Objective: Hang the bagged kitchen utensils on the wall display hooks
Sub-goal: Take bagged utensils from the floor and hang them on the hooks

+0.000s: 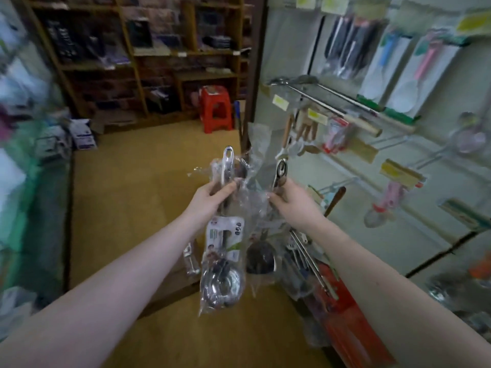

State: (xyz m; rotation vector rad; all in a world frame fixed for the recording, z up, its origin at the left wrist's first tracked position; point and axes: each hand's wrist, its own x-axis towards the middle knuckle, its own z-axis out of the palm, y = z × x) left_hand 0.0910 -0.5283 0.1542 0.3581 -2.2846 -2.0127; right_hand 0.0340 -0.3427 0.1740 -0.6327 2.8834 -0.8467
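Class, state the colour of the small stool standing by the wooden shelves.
Red. The stool shows clearly in the head view, the only one.

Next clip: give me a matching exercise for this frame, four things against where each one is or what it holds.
Things:
1. left hand
2. right hand
3. red stool
4. pink-handled utensil pack

Places or states:
A. stands on the floor at the back
B. grips the labelled bagged utensil
C. hangs high on the wall display
D. holds the second bagged utensil by its metal handle

Pairs: 1-B, 2-D, 3-A, 4-C
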